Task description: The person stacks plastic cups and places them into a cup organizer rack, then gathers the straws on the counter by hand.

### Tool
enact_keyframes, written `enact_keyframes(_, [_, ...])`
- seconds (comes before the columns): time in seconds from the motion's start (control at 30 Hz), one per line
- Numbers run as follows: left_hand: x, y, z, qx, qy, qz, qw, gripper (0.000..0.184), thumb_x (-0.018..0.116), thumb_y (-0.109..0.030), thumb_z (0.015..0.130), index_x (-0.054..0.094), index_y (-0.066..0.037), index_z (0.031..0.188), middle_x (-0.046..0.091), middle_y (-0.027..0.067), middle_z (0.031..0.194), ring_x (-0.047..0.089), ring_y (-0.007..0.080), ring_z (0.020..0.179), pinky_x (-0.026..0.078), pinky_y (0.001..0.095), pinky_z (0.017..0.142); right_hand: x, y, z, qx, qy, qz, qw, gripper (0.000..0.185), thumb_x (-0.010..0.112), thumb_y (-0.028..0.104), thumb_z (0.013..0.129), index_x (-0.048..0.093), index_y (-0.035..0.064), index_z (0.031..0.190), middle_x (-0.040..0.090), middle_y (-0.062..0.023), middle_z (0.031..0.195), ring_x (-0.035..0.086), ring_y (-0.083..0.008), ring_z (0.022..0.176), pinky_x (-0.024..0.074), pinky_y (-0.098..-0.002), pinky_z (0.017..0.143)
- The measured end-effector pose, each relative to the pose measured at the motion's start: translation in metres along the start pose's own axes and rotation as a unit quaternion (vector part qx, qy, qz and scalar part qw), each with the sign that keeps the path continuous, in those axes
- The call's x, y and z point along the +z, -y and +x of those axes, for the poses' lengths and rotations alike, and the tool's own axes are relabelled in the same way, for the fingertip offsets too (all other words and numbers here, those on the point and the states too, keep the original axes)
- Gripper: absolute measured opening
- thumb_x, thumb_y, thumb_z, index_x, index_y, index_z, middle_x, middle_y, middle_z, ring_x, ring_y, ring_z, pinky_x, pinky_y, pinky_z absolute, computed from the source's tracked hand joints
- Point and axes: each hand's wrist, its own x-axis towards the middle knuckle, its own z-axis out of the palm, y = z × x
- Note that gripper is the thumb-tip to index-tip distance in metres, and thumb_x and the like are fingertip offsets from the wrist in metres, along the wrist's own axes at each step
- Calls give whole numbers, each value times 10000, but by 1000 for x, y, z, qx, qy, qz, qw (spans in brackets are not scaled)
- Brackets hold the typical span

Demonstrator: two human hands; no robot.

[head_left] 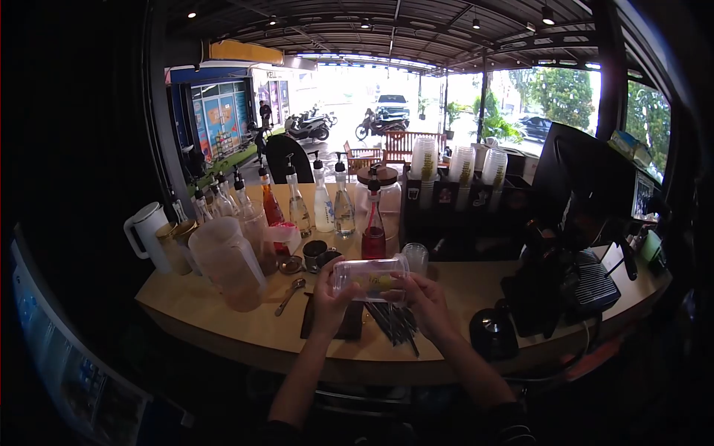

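A clear plastic cup (363,277) with a yellowish print lies on its side in the air above the counter. My left hand (332,294) grips its left end, and my right hand (425,303) has its fingers wrapped around the right end. Beneath them are a bundle of dark straws (396,328) and a dark flat mat (318,318), partly hidden by my left hand. Just beyond my right hand stands another clear cup (416,256). A pump bottle of red syrup (373,236) is behind the held cup. Left of my left hand lies a metal spoon (289,297).
On the wooden counter (175,297), a large translucent pitcher (227,260) and several pump bottles (343,209) stand to the left. Behind, a black rack (465,212) holds cup stacks (462,163). Dark equipment (550,267) fills the right side.
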Motion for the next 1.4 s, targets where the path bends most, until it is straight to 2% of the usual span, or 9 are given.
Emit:
enact_keyframes(0.27, [37,-3,-1,-15,-43,13,999,516,720,-180,762,432,-13,1157,519,78,1080,539,146,984,454,284,847,-7,-26,-4,-8,45,145,988,275,476,173,938,489,9,1159,582,-84,1095,571,-173,1027,463,-291,887])
enact_keyframes(0.37, [31,-6,11,14,-10,46,999,564,747,-108,718,407,-11,1158,508,91,1091,542,168,1007,467,303,852,-29,-24,0,37,89,-23,995,351,542,165,901,447,8,1200,543,-100,1151,545,-197,1066,450,-320,903])
enact_keyframes(0.43, [48,-25,16,61,-27,62,996,655,786,-95,659,378,-17,1166,504,113,1103,543,190,1025,478,326,853,-35,-16,4,-77,-7,-215,973,530,649,175,820,386,3,1247,473,-129,1223,504,-229,1112,425,-352,926])
enact_keyframes(0.57, [54,-27,30,100,13,242,965,707,808,-124,621,370,-20,1166,492,124,1112,550,212,1021,476,338,856,-27,28,6,-156,-14,-275,949,729,734,198,730,311,8,1292,400,-155,1266,450,-258,1158,395,-385,949])
enact_keyframes(0.63, [74,-27,36,63,56,302,950,727,838,-183,581,406,-21,1143,452,128,1182,475,194,1113,436,345,909,-19,50,10,-267,19,-404,875,788,753,183,697,284,13,1307,388,-168,1255,433,-270,1168,382,-392,957])
enact_keyframes(0.77, [107,-5,54,220,112,331,911,804,840,-192,563,380,-34,1204,433,146,1204,439,243,1164,399,357,952,-33,53,26,-327,-37,-427,842,776,736,145,696,280,15,1310,381,-190,1232,428,-297,1165,365,-383,967])
enact_keyframes(0.97, [142,7,119,215,119,388,888,879,765,-286,682,241,9,1323,318,185,1298,340,302,1234,302,390,1027,-95,124,100,-430,-196,-438,765,715,717,109,714,320,15,1301,415,-174,1219,424,-287,1158,353,-384,970])
enact_keyframes(1.07, [153,54,173,148,141,400,893,840,722,-300,721,231,10,1328,320,204,1304,328,319,1245,295,398,1030,-131,157,166,-429,-247,-380,781,728,728,118,700,327,28,1301,427,-180,1217,429,-305,1153,354,-397,971])
enact_keyframes(1.4, [157,130,222,232,214,676,666,890,713,-360,686,253,32,1339,340,213,1327,285,337,1284,205,461,1075,-211,165,282,-276,-154,-529,787,775,789,272,630,405,109,1283,508,-223,1166,494,-356,1088,421,-445,892])
